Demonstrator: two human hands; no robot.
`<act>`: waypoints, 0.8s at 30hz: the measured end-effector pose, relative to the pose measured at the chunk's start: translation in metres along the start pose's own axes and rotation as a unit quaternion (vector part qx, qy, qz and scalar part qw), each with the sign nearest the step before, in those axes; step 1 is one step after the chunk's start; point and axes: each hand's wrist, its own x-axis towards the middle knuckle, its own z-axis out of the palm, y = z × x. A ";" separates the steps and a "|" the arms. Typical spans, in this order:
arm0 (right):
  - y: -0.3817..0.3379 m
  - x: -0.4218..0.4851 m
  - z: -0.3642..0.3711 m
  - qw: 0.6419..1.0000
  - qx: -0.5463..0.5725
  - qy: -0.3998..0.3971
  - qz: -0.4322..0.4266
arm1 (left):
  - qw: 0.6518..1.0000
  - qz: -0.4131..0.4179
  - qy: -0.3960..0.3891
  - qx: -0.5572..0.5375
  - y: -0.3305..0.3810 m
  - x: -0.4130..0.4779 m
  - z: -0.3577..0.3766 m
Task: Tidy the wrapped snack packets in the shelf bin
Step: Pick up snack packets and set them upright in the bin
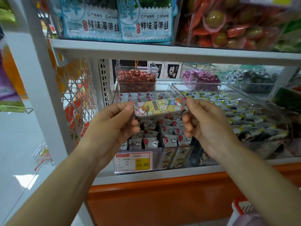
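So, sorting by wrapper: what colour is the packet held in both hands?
Packet: yellow and white, cartoon children; head view.

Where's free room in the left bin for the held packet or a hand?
Only overhead: open gap between the bin rim and upper shelf. Cloud-print packets crowd the front rows; right bin is heaped. Middle hidden behind left hand, right hand and held packet.

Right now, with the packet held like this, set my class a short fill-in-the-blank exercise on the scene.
The left hand and the right hand pinch one long snack packet by its two ____.
The white packets below it show ____ balloons.
The price tag has a yellow patch reading ____.
The panel under the shelf is ____.
Missing: ends; red; 15.80; orange.
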 end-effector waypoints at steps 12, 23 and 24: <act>0.006 0.001 0.000 0.990 -0.096 -0.004 -0.104 | 0.997 0.017 -0.020 0.074 -0.002 -0.001 -0.001; 0.015 0.004 0.000 0.988 -0.136 -0.045 -0.066 | 0.968 0.086 -0.032 0.232 -0.002 -0.006 -0.001; 0.016 0.004 0.000 0.986 -0.144 -0.050 -0.069 | 0.966 0.092 -0.035 0.240 -0.002 -0.006 -0.002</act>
